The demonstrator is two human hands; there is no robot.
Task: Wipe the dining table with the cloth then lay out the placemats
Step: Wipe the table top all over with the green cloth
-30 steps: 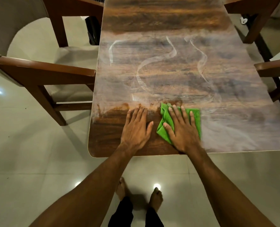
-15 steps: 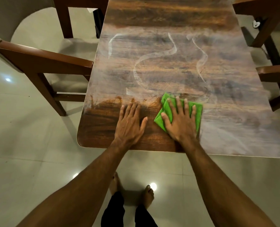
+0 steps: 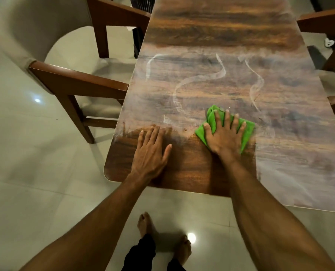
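Cloth [image 3: 248,131], bright green and bunched into a rough fold, lies on the wooden counter [image 3: 211,32] close to the near edge, a little right of the middle. The right hand [image 3: 224,137] is spread palm down on top of it, fingers [image 3: 227,118] straight and fanned, pressing it onto the wood. Green shows beyond the fingertips, beside the thumb and along the hand's right side. The left hand [image 3: 152,151] lies flat and relaxed on bare wood just left of the cloth, fingers together and pointing to the far end. Its thumb is angled toward the cloth but apart from it; it holds nothing.

Around and between both hands the wood is dark and glossy. A pale hazy film [image 3: 299,163] covers the surface to the right of the cloth and across the middle, with curling white streaks [image 3: 219,75] running through it beyond the hands. The far end is dark brown.

A wooden chair [image 3: 74,81] with a pale seat stands at the left, its arm reaching the counter's left edge, possibly touching it. Parts of other wooden chairs [image 3: 323,22] show at the right. Bare feet [image 3: 145,222] stand on the pale glossy floor [image 3: 35,173] below the near edge
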